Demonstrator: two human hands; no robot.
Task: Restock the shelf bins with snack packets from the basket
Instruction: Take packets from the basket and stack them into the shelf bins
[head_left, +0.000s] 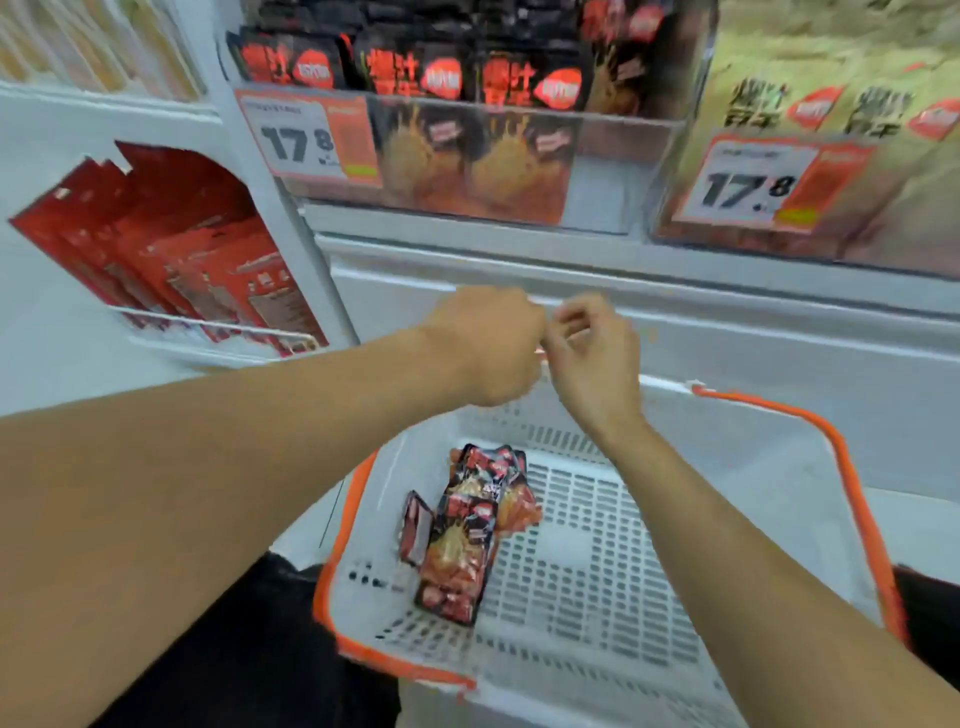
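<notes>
White shop shelving (597, 322) fills the view ahead of you. Upper row: clear shelf bin (467, 156) packed with black-and-red snack packets standing upright, price tag (309, 137) reading 17.8 on its front. To its right, a second bin (810, 156) of yellowish packets, same price on its tag (748, 182). Far left: red boxes (166, 244) leaning in a wire rack. Below you, white basket (727, 519) with orange rim; a small pile of black-and-red snack packets (467, 535) lies on its slatted floor, left of centre. Both your forearms reach forward above the basket. Left hand (488, 345) curled, knuckles toward you; right hand (592, 353) curled beside it, fingertips meeting the left. Blur hides whether either holds anything.
</notes>
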